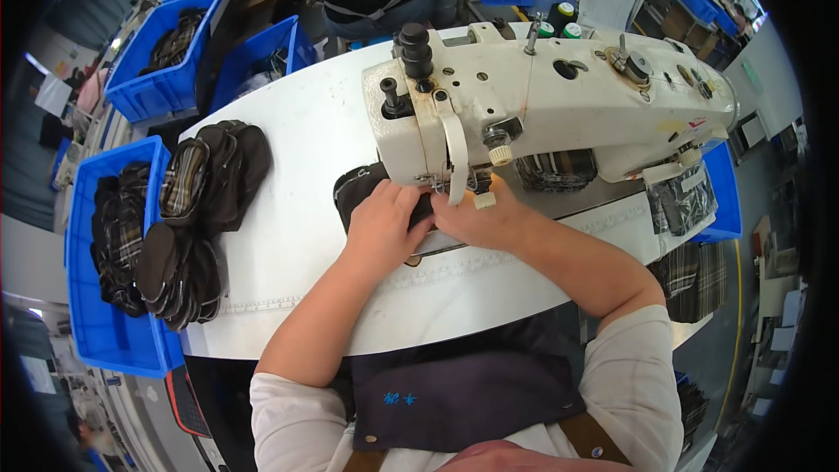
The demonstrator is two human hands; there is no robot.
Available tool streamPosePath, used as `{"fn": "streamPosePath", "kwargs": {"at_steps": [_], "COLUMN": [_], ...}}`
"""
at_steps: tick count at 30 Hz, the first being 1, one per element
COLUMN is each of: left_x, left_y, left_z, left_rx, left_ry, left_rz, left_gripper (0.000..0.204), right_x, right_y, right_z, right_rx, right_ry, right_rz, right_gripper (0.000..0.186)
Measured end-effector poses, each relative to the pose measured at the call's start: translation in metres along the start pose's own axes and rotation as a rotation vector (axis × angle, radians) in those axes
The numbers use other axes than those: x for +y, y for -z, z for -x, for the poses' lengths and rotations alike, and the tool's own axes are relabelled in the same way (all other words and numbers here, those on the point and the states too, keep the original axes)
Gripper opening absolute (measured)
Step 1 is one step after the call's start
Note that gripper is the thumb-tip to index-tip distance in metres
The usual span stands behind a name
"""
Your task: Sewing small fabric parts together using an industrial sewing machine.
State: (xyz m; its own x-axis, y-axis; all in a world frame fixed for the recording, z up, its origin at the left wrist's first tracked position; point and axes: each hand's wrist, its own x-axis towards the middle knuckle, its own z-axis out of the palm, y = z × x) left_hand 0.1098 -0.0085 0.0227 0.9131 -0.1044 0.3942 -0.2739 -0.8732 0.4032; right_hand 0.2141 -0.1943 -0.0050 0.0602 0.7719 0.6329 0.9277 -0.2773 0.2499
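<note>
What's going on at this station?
A person is at a sewing machine, both hands at its needle end. The left hand presses on a dark piece under the machine's head; the right hand is close beside it, fingertips partly hidden. A plaid stack sits behind the right hand, and dark piles lie at the table's left end, by a blue bin.

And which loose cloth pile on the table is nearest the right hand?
The plaid pile under the sewing machine's arm; the other piles lie far left.
</note>
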Motion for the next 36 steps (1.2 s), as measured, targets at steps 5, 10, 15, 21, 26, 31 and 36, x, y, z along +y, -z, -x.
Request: {"fn": "streamPosePath", "kwargs": {"at_steps": [5,10,15,21,26,31,36], "left_x": [-0.001,0.003,0.004,0.004,-0.012,-0.020,-0.029], "left_y": [-0.003,-0.006,-0.014,-0.008,0.006,0.016,0.014], "left_z": [-0.001,0.001,0.000,-0.003,0.005,-0.010,-0.013], "left_rx": [0.068,0.164,0.214,0.243,-0.027,-0.242,-0.300], "left_ry": [-0.045,-0.077,-0.012,-0.017,0.085,0.063,0.057], "left_rz": [-0.121,-0.137,-0.111,-0.054,0.366,0.383,0.469], "left_gripper": [0.043,0.042,0.037,0.032,0.029,0.026,0.019], "right_x": [-0.001,-0.004,0.001,-0.003,-0.001,-0.003,-0.001], "right_y": [0.013,0.018,0.014,0.006,0.004,0.014,0.013], "right_z": [0.001,-0.003,-0.005,-0.001,-0.005,-0.005,-0.005], "right_rx": [-0.323,-0.082,-0.005,-0.126,-0.064,0.021,0.001], "right_ry": [0.051,-0.001,0.021,-0.114,-0.010,-0.021,0.048], "right_rz": [0.174,0.086,0.070,-0.042,0.130,0.132,0.095], "right_gripper": [0.015,0.020,0.031,0.037,0.027,0.021,0.017]}}
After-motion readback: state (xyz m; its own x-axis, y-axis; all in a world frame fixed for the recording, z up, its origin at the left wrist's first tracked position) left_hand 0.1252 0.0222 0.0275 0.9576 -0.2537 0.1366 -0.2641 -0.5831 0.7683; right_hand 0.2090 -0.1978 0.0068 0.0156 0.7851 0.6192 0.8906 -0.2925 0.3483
